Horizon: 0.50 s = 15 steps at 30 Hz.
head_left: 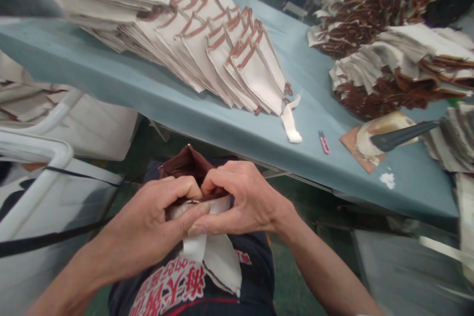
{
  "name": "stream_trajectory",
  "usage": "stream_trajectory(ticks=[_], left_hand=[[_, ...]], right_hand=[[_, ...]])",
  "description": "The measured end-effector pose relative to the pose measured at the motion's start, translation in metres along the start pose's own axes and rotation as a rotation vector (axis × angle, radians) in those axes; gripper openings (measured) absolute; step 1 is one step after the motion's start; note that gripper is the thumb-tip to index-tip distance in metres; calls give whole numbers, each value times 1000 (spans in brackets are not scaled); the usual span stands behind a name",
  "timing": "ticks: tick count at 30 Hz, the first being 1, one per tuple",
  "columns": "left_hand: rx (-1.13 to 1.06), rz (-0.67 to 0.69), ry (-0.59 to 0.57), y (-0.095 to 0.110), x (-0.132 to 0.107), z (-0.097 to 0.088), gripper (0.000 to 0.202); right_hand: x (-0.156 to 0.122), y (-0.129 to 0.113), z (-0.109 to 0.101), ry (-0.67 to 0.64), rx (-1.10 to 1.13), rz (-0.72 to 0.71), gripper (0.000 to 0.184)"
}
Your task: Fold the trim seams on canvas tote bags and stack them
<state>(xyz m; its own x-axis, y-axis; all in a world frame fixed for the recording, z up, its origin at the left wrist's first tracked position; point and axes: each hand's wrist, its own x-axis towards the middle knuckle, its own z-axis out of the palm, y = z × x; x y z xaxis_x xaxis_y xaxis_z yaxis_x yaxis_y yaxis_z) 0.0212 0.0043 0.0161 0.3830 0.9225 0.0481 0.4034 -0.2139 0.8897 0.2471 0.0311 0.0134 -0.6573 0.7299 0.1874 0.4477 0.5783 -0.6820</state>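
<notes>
Close to my lap, both hands pinch a brown and white fabric piece [222, 260] with a white strip [195, 247] hanging from it. My left hand [166, 212] grips its edge between thumb and fingers. From the other side my right hand [240, 200] holds the same edge, the two thumbs nearly touching. A brown part [183, 162] of the piece stands up beyond my fingers, while a white flap hangs down over the dark printed apron [166, 286]. The section between my fingers is partly hidden.
On the blue table [314, 153] lie overlapping white pieces with brown edging [222, 44], a white strip [291, 121], pink thread snips [324, 142] and a dark-handled brush [403, 136] by a glue-smeared board [355, 145]. Brown and white stacks [400, 69] stand right; a white metal frame [55, 148] is left.
</notes>
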Motion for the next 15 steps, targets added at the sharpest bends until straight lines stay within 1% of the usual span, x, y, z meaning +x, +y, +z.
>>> stream_trajectory(ticks=[3, 5, 6, 8, 10, 11, 13, 15], left_hand=[[-18, -40, -155, -7, -3, -10, 32], [-23, -42, -271, -10, -6, -19, 32], [-30, -36, -309, -10, -7, -23, 34], [-43, -36, -321, -11, -8, -29, 39], [-52, -72, -308, -11, -6, -31, 48], [-57, -100, -321, -11, -4, -31, 50], [-101, -148, -394, -11, 0, -29, 50], [-197, -158, -481, -12, 2, -28, 48]], right_hand=[[1, 6, 3, -41, 45, -17, 53], [3, 12, 6, -80, 82, -35, 55], [4, 15, 7, -97, 97, -44, 55], [6, 17, 7, -119, 115, -61, 54], [6, 14, 6, -137, 106, -87, 50], [5, 12, 5, -146, 97, -102, 47], [2, 6, 4, -161, 79, -123, 38], [-1, 0, 4, -167, 72, -123, 31]])
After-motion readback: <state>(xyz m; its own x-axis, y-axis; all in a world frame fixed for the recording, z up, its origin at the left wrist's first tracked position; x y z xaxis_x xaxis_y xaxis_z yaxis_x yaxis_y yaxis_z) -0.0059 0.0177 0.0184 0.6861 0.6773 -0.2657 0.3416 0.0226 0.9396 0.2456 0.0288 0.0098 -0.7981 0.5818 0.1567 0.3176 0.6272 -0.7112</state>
